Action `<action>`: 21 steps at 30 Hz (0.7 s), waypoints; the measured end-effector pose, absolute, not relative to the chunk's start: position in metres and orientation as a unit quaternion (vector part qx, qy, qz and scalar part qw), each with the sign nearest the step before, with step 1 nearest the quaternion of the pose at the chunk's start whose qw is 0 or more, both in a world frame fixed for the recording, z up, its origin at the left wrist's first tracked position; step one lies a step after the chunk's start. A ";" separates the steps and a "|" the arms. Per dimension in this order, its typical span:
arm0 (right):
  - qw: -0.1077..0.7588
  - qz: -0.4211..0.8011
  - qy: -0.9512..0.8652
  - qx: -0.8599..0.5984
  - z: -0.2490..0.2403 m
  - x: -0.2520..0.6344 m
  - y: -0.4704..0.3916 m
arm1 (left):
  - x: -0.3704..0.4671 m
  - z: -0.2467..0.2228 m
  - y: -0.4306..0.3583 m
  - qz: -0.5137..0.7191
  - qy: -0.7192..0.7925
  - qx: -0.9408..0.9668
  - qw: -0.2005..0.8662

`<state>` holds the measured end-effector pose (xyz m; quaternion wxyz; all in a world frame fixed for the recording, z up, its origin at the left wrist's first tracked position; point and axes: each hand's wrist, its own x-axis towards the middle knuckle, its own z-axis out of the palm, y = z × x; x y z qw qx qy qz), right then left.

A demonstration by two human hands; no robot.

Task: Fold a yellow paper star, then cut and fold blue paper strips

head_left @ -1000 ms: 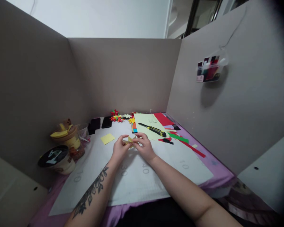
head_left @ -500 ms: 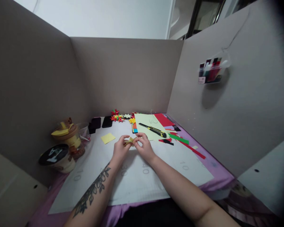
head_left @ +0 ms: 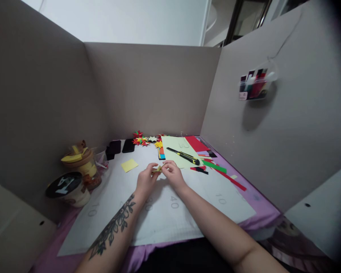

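A small folded piece of yellow paper (head_left: 157, 170) is pinched between my two hands above the white sheet. My left hand (head_left: 146, 176) grips it from the left, thumb and fingers closed. From the right, the fingertips of my right hand (head_left: 172, 174) close on its other side. Fingers cover most of the folds, so its exact shape is hidden. To the left of my hands lies a flat yellow paper square (head_left: 129, 165). A black and yellow utility knife (head_left: 183, 156) rests on a pale green sheet (head_left: 173, 144) beyond my right hand.
Several folded paper stars (head_left: 142, 140) sit at the back beside two dark phones (head_left: 128, 146). Red card (head_left: 197, 144) and cut strips (head_left: 214, 166) lie at right. Tubs (head_left: 68, 189) stand at left. Grey panels (head_left: 153, 87) enclose the table; a plastic holder (head_left: 253, 85) hangs on the right one.
My right fingers have shifted slightly over the folded yellow paper, and less of it shows now. Both hands stay in nearly the same place. The view has moved very slightly.
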<state>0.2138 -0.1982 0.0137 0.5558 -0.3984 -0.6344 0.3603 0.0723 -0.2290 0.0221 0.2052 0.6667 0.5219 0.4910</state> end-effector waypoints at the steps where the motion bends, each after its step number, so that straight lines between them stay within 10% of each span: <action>1: 0.557 0.373 -0.627 -0.397 0.013 0.213 -0.198 | 0.072 0.022 -0.229 0.488 0.523 0.668 0.203; 9: 0.567 0.422 -0.605 -0.367 0.006 0.210 -0.194 | 0.069 0.022 -0.227 0.492 0.540 0.649 0.211; 21: 0.557 0.062 -0.751 -0.349 0.009 0.216 -0.202 | 0.072 0.027 -0.227 0.478 0.605 0.605 0.197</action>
